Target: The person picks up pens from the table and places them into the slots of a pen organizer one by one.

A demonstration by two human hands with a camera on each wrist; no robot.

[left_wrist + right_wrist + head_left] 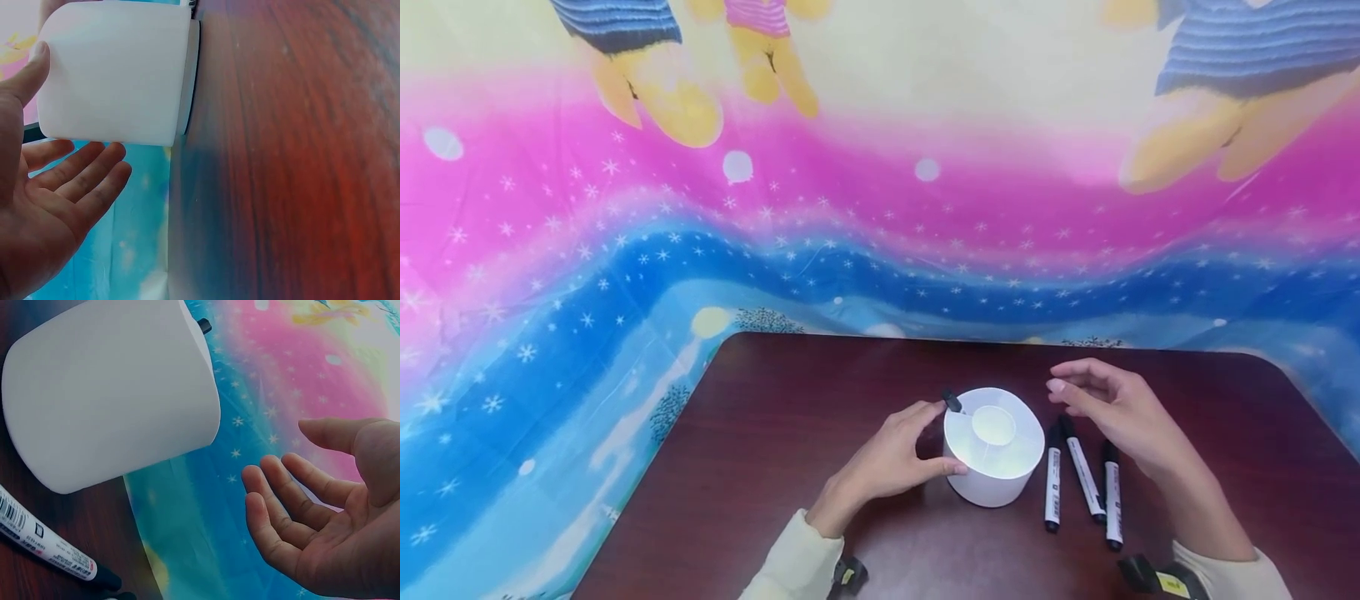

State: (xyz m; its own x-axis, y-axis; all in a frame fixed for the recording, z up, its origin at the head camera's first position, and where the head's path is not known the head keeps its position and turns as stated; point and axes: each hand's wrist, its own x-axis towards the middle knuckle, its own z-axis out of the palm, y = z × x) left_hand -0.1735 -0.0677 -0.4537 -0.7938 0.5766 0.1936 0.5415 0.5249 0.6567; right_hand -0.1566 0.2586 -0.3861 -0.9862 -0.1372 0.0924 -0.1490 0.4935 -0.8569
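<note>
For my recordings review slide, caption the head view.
Left hand touching a white container; three markers lie on the dark table near the right hand.

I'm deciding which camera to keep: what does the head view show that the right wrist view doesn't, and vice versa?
Only head: the left hand at the tub, and all three markers.
Only right wrist: the palm of the right hand in clear view, and a marker's clear barcode.
Both: the tub, right hand, table, backdrop and at least one marker.

Left fingers (103, 195) nearly straight; right fingers (272, 539) loosely curved.
</note>
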